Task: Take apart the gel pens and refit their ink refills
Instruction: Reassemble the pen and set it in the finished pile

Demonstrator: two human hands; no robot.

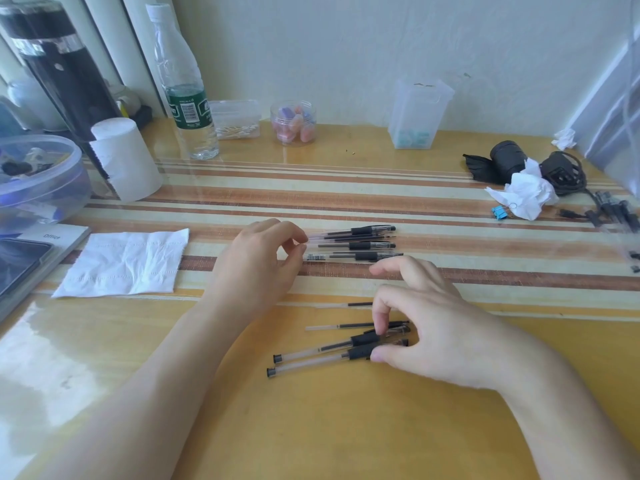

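Several clear gel pens with black grips [356,242] lie side by side on the striped mat at the table's middle. My left hand [263,261] rests at their left ends with fingers curled, touching them. Nearer me lie two more gel pens [322,355] with black end plugs. My right hand [426,323] pinches these two at their black grips between thumb and forefinger. Two loose ink refills [339,326] lie just beyond the near pens, one partly behind my right hand.
A white tissue [124,266] lies flat at left, beside a phone and booklet [41,251]. At the back stand a water bottle [183,84], a paper roll [126,157], an eraser jar [293,123] and a clear box [417,114]. Crumpled tissue [526,195] and black gear sit at right.
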